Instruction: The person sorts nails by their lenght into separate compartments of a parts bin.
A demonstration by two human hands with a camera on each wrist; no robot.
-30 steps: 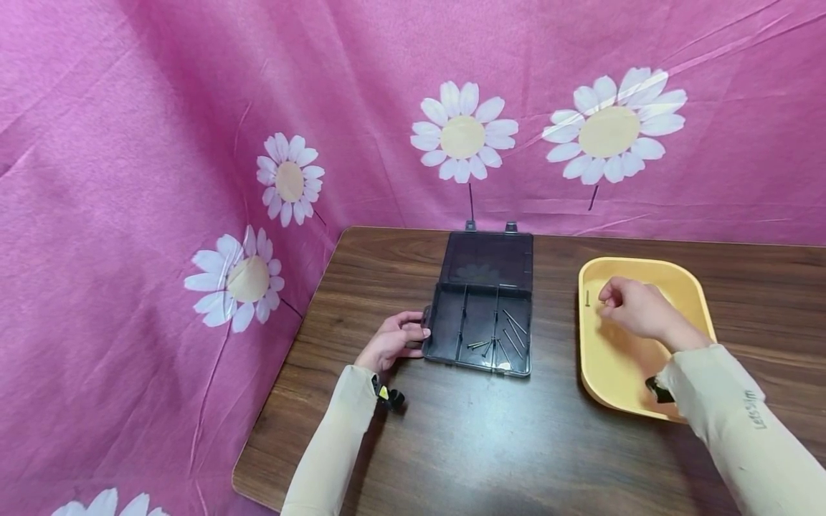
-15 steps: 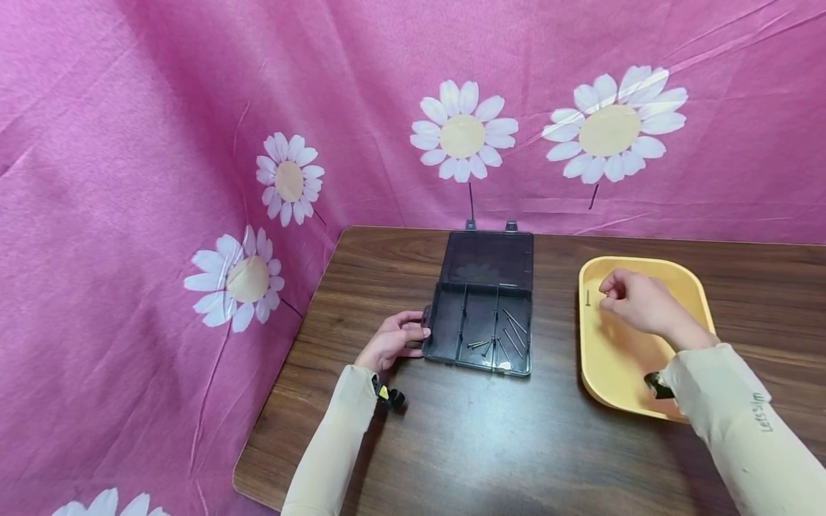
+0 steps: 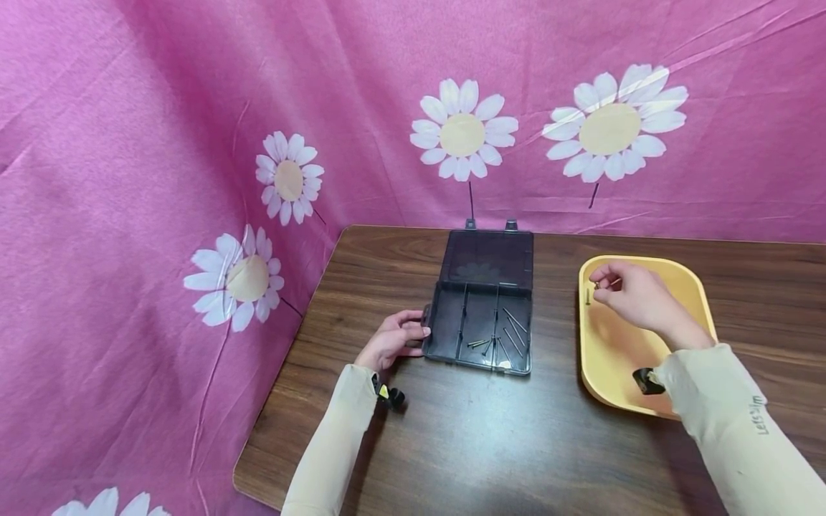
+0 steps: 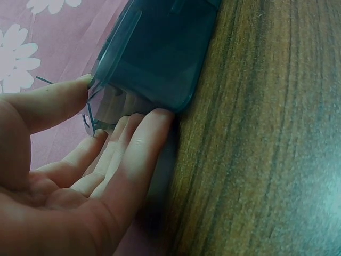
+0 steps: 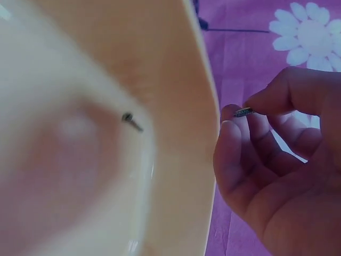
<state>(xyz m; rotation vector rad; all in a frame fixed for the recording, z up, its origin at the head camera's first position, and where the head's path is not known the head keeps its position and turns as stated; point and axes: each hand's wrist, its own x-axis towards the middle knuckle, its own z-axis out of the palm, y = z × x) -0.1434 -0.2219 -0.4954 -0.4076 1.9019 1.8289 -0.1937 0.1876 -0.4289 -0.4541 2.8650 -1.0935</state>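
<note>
My left hand (image 3: 390, 340) holds the left side of a dark, see-through compartment box (image 3: 447, 322), whose lid (image 3: 487, 256) lies back. In the left wrist view the thumb is at the box's upper edge and the fingers are against its side wall. Brass-coloured screws (image 3: 477, 344) lie in the middle compartment, and several longer, greyer screws (image 3: 514, 328) are around the right one. Over a yellow tray (image 3: 584, 351), my right hand (image 3: 635, 295) pinches a small screw (image 5: 243, 112) between thumb and finger. Another screw (image 5: 132, 121) lies inside the tray near its left wall.
Both box and tray stand on a brown wood-grain table (image 3: 452, 430), with a strip of bare tabletop between them. A pink cloth with daisies (image 3: 361, 107) hangs behind the table and along its left side.
The right hand has shifted slightly left and up over the tray, and the pinched screw now shows at its fingertips. The left hand and box have stayed put.
</note>
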